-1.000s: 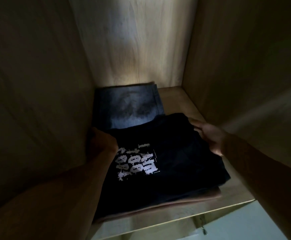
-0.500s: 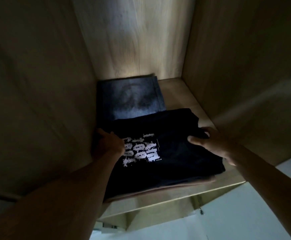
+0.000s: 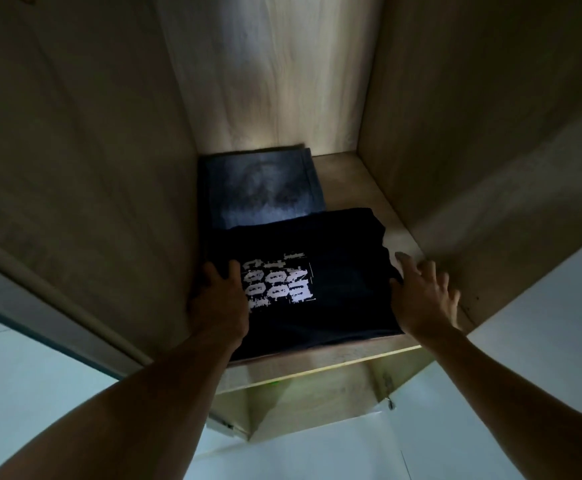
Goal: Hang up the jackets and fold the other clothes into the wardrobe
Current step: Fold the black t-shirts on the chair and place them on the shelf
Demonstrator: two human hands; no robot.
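Note:
A folded black T-shirt [image 3: 334,278] with white print lies at the front of a wooden wardrobe shelf [image 3: 317,370]. Behind it, against the back panel, lies a folded pair of dark blue jeans [image 3: 262,188]. My left hand [image 3: 218,303] holds the shirt's left edge, with the thumb on top beside the print. My right hand [image 3: 421,299] is at the shirt's right edge; its fingers are spread and blurred, and only the thumb side touches the cloth.
The left wall [image 3: 92,168] and right wall [image 3: 490,133] of the wardrobe close in the shelf tightly. A strip of bare shelf [image 3: 348,181] runs to the right of the jeans. Below the shelf front there is a small metal fitting [image 3: 390,403] and a pale floor.
Both hands have drawn back toward the shelf's front edge. My right hand has come off the top of the shirt and spread its fingers at the right edge. The shirt lies flatter.

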